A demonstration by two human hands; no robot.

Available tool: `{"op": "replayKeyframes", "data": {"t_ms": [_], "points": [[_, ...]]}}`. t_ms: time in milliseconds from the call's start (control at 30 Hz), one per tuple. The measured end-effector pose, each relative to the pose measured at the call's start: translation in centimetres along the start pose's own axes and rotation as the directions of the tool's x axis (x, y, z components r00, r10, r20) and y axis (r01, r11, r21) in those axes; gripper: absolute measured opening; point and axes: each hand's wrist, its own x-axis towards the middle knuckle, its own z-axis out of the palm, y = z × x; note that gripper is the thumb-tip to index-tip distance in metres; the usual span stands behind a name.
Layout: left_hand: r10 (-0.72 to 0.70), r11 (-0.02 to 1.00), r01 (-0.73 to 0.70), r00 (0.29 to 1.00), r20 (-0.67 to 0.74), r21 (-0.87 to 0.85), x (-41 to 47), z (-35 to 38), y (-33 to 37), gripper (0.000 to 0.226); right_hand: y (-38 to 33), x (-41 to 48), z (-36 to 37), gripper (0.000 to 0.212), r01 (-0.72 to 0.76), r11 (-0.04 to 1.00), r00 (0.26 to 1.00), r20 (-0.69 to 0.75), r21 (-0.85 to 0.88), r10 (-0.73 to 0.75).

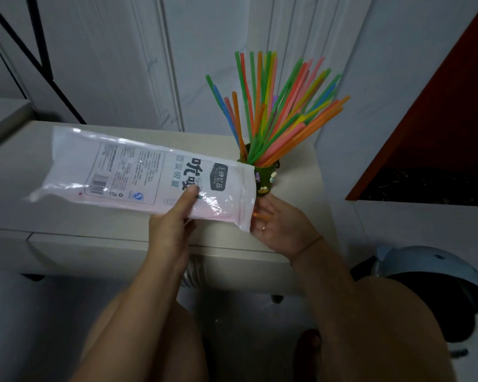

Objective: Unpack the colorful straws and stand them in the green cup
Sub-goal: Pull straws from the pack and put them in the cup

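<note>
While the left hand [174, 224] pinches the clear plastic straw packet with printed label [146, 176] between thumb and fingers, holding it up over the pale off-white surface [25, 172], the right hand [279, 227] sits at the packet's open end, palm up and fingers spread loosely, with what looks like an orange straw tip [261, 216] lying across them; whether it grips that tip cannot be told. The packet stretches leftward, nearly flat and seemingly almost empty, a faint pink tint showing through it. Just behind its right end stands the small green cup with little stuck-on figures [265, 179], near the right edge of the surface. A thick bundle of thin plastic straws in green, orange, pink, yellow and blue [276, 111] stands in the cup, fanning up and to the right. The surface has a drawer-like front and short dark feet above a pale floor. Behind it rise white panelled walls [116, 64], with a black metal frame [43, 62] at upper left and a dark red panel [439, 119] at right. A light blue helmet [425, 268] lies on the floor at lower right.
</note>
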Motion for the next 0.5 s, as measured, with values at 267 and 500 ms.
{"op": "replayKeyframes", "data": {"t_ms": [267,500], "points": [[0.238,0.956,-0.253,0.965,0.108,0.152,-1.8,1.0,0.8,0.042,1.1,-0.5,0.3,0.020,-0.099,0.995,0.994,-0.050,0.008,0.099],[0.248,0.957,-0.260,0.963,0.106,0.128,-1.6,1.1,1.3,0.032,1.2,-0.8,-0.1,0.014,0.067,0.976,0.993,-0.085,-0.209,-0.086]]}}
